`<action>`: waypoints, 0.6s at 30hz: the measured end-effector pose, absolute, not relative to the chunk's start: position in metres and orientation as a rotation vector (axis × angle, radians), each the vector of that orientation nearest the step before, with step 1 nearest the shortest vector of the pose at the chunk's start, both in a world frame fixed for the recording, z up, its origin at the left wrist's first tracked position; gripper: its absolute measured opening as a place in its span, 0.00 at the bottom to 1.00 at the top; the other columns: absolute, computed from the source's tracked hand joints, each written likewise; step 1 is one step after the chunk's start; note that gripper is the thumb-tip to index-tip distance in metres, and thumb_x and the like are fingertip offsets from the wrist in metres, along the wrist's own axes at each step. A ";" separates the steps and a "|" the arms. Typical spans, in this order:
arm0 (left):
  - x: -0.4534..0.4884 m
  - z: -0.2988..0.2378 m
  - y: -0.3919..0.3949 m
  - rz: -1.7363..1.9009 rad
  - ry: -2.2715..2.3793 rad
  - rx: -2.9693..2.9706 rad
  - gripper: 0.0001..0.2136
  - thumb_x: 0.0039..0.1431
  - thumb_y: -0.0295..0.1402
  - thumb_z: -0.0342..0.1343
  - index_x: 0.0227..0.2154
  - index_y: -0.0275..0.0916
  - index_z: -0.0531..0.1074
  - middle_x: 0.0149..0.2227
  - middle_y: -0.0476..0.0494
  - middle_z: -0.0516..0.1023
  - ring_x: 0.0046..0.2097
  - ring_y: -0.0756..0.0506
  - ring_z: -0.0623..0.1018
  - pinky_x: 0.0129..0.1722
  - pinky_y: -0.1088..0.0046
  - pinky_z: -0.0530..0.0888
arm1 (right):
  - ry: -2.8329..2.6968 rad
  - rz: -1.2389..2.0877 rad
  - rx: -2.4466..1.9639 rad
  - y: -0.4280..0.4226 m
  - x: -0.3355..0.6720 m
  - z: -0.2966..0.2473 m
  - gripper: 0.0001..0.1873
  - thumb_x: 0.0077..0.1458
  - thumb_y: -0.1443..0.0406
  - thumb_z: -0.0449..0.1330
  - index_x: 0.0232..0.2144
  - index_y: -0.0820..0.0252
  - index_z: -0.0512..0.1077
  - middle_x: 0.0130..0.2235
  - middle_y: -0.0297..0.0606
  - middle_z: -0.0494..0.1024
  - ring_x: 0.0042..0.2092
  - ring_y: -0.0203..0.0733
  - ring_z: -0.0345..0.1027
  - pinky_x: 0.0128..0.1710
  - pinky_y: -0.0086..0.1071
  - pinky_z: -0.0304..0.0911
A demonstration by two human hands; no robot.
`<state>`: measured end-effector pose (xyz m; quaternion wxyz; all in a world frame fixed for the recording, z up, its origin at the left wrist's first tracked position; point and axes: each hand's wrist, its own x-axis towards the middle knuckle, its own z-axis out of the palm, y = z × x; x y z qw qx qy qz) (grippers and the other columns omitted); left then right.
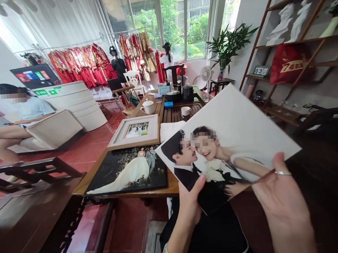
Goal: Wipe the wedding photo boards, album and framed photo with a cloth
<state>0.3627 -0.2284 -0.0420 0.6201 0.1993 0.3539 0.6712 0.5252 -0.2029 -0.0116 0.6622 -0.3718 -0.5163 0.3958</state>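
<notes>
A wedding photo panel [237, 118] showing a couple is held up and tilted in front of me, one corner pointing upward. My left hand [190, 203] grips its lower left edge, the thumb lying on the front and the fingers hidden behind. At the lower right edge, my right hand [282, 196], with a ring on one finger, holds it too, thumb near the front face. Behind the panel on the table lie a dark wedding photo panel [103, 172] with a long white dress and a pale wood-framed photo [120, 134], its lower edge by the dark panel.
The wooden table [83, 181] carries a white teapot [147, 106], a cup [185, 111] and dark pots [187, 93]. A dark chair [57, 169] stands at left, where a person [38, 106] sits. Two people stand near red garments [76, 67]. Shelves [295, 38] line the right.
</notes>
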 end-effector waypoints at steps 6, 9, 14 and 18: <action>0.302 -0.035 -0.234 1.505 1.093 0.493 0.23 0.33 0.39 0.73 0.34 0.33 0.76 0.30 0.42 0.82 0.35 0.39 0.82 0.38 0.67 0.78 | -0.982 1.542 -0.714 -0.211 0.495 -0.037 0.28 0.64 0.52 0.41 0.57 0.55 0.67 0.55 0.47 0.74 0.55 0.55 0.70 0.51 0.53 0.71; 0.262 -0.026 -0.239 1.494 1.279 0.558 0.22 0.32 0.39 0.73 0.31 0.34 0.75 0.27 0.45 0.80 0.29 0.43 0.81 0.30 0.73 0.77 | -0.747 1.779 -0.720 -0.223 0.470 -0.036 0.25 0.61 0.59 0.52 0.60 0.55 0.63 0.55 0.45 0.75 0.56 0.54 0.69 0.55 0.53 0.67; 0.196 -0.012 -0.246 1.498 1.573 0.777 0.23 0.32 0.41 0.72 0.32 0.36 0.73 0.24 0.52 0.78 0.23 0.50 0.76 0.23 0.79 0.72 | -0.455 2.014 -0.672 -0.220 0.431 -0.038 0.20 0.55 0.66 0.61 0.51 0.58 0.70 0.49 0.42 0.79 0.51 0.49 0.73 0.52 0.47 0.69; 0.140 -0.005 -0.245 1.280 1.632 0.795 0.24 0.31 0.42 0.73 0.30 0.37 0.71 0.23 0.51 0.78 0.23 0.49 0.77 0.23 0.78 0.73 | -0.785 1.941 -0.751 -0.204 0.414 -0.046 0.14 0.51 0.59 0.64 0.37 0.61 0.74 0.39 0.39 0.81 0.39 0.43 0.74 0.38 0.38 0.73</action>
